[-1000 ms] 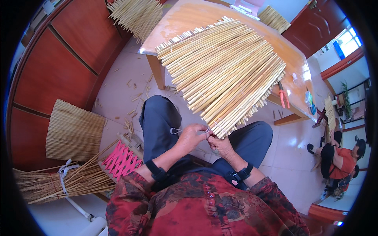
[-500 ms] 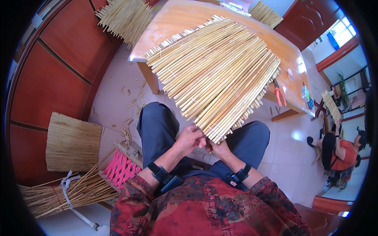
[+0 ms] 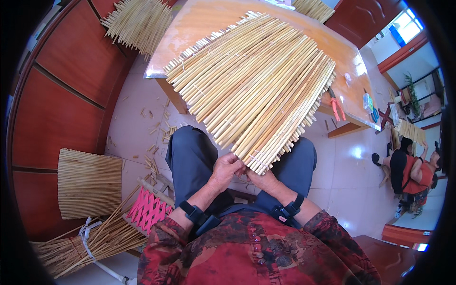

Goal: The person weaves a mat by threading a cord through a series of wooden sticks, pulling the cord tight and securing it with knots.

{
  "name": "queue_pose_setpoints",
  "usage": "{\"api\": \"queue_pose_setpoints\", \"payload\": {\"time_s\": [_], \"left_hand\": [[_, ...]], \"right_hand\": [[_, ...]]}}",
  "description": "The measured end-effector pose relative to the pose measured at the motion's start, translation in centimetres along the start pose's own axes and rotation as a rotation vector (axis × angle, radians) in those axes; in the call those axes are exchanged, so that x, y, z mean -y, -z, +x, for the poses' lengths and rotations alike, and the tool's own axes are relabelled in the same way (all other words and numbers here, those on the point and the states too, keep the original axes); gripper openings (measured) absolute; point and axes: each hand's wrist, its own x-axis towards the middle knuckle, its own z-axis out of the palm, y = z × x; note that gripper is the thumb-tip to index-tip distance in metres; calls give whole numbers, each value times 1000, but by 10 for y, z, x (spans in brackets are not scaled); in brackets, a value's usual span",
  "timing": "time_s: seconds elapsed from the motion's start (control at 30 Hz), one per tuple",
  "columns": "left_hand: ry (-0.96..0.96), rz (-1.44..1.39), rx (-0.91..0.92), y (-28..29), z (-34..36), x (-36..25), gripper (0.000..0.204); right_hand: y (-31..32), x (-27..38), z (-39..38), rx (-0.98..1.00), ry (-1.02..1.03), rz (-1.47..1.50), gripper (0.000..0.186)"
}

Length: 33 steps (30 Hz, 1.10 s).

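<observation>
A fan-shaped mat of pale reed sticks [image 3: 251, 80], stitched with thin cord, rests on a wooden table [image 3: 190, 19] and overhangs it toward me. My left hand [image 3: 226, 169] is closed at the mat's near lower corner, thumb against the stick ends. Beside it, my right hand [image 3: 256, 178] curls under that same edge; what its fingers hold is hidden. Red-handled pliers [image 3: 336, 105] lie at the table's right side, near a small box [image 3: 367, 104].
Reed mats stand at left [image 3: 89, 183] and top left [image 3: 137, 26]. A reed bundle [image 3: 80, 249] and pink-strapped stool [image 3: 147, 209] lie lower left, beside red cabinets [image 3: 66, 123]. Cut pieces [image 3: 152, 166] scatter the floor. A seated co-worker [image 3: 411, 173] handles a mat at right.
The view has shifted, putting the mat higher and further left. A loop of cord by my left hand is no longer visible. The co-worker has leaned and moved their mat.
</observation>
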Motion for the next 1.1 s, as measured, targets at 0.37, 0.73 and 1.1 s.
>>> {"api": "queue_pose_setpoints", "payload": {"time_s": [0.37,0.73,1.1], "left_hand": [[-40,397,-94,-2,3,0,18],[-77,407,-137,-8,2,-7,18],[-28,312,-78,-8,2,-15,11]], "right_hand": [[-12,-20,4,76,-189,127,13],[29,18,-47,405,161,-299,12],[55,95,-20,-185,367,-761,14]]}}
